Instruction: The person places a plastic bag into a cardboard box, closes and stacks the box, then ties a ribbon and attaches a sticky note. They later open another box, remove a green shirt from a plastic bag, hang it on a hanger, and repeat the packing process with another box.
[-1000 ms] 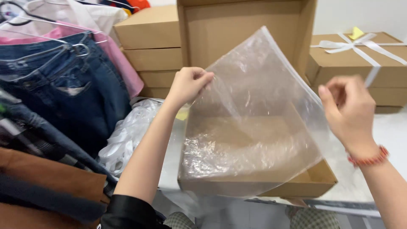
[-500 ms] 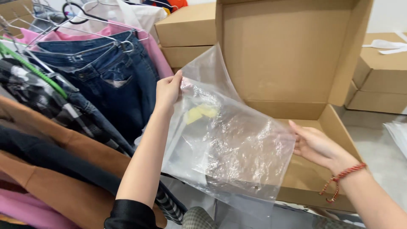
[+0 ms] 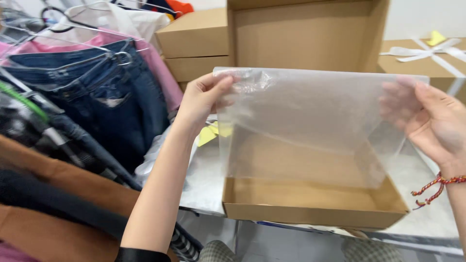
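closest to us, our left hand [image 3: 201, 99] is closed on the upper left corner of a clear plastic bag [image 3: 310, 126], the thumb and fingers pinching the crumpled edge. our right hand [image 3: 432, 121] takes the upper right corner; the fingers lie behind the film and the palm is turned toward us, so it grips the bag too, though we cannot tell how firmly. a red braided bracelet [image 3: 432, 187] hangs on this wrist.

the bag is stretched flat and upright between the two hands, in the air above an open cardboard box [image 3: 310, 204]. the box stands on a pale table [image 3: 204, 179], its lid raised behind, and we see nothing inside it (the bag also looks empty).

we judge that the step in hand is spreading and holding the bag. a next move would call for finding the open edge and parting the two layers with the fingertips, keeping the thin film from slipping or clinging.

to the left, jeans [image 3: 111, 97] and other clothes hang on a rack. farther back stand stacked closed boxes [image 3: 194, 43], and at the right a box tied with white ribbon [image 3: 422, 56].
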